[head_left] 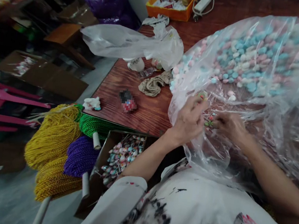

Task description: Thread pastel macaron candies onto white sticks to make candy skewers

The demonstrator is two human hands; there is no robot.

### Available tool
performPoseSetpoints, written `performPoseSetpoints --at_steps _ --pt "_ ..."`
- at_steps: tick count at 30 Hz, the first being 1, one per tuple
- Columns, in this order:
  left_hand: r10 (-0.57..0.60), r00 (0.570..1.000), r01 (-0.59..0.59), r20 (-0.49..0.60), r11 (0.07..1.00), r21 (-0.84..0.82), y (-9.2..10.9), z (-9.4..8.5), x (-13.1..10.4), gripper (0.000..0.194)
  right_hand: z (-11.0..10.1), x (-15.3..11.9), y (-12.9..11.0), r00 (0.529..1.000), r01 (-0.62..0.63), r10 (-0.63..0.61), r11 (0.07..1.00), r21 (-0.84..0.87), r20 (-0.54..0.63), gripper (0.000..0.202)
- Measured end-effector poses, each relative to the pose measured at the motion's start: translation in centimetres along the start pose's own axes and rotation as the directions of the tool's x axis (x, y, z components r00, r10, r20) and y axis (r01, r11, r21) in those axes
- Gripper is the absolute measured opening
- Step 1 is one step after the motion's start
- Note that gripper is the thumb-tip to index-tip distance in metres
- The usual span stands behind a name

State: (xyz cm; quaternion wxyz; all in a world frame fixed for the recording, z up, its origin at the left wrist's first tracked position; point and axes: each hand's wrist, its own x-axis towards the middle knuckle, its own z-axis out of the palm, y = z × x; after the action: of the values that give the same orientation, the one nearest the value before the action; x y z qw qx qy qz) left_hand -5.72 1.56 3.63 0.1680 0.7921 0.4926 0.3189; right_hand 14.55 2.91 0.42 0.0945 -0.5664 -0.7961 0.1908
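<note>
A large clear plastic bag lies on the right of the table, with pink, blue and white round pieces in it. At the bag's near left side, my left hand is closed, with a small orange and green piece at its fingertips. My right hand is blurred, its fingers pinched beside several small red and green pieces lying on the plastic. What the right fingers hold, if anything, is too small to make out.
A box of small coloured pieces on sticks stands below the table edge. Left of it are yellow, purple and green cord bundles. A cloth, a cup and an orange tray sit on the table.
</note>
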Motion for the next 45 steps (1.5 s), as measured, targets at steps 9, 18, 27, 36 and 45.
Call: performPoseSetpoints --at_steps 9,18,27,36,45 --pt "-0.227 0.823 0.053 0.522 0.944 0.326 0.2 1.4 -3.2 0.026 1.4 -2.3 0.5 0.986 0.114 -0.109 0.993 -0.036 0.126 0.025" --pt "-0.220 0.836 -0.017 0.503 0.905 0.425 2.1 1.3 -2.9 0.030 0.4 1.5 -0.6 0.993 0.113 -0.115 0.987 -0.113 -0.006 0.029" --pt "-0.146 0.848 0.018 0.510 0.969 0.247 -0.4 2.9 -3.8 0.024 1.7 -0.8 1.1 0.962 0.274 -0.273 0.955 -0.109 0.024 0.031" --pt "-0.119 0.808 -0.001 0.577 0.979 0.203 -1.6 2.6 -3.6 0.027 3.4 0.2 2.2 0.893 0.449 -0.449 0.893 0.025 -0.029 0.032" --pt "-0.077 0.904 0.109 0.421 0.993 -0.054 -4.4 1.6 -5.6 0.006 2.7 -1.2 4.7 0.953 0.226 -0.105 0.872 0.435 -0.284 0.014"
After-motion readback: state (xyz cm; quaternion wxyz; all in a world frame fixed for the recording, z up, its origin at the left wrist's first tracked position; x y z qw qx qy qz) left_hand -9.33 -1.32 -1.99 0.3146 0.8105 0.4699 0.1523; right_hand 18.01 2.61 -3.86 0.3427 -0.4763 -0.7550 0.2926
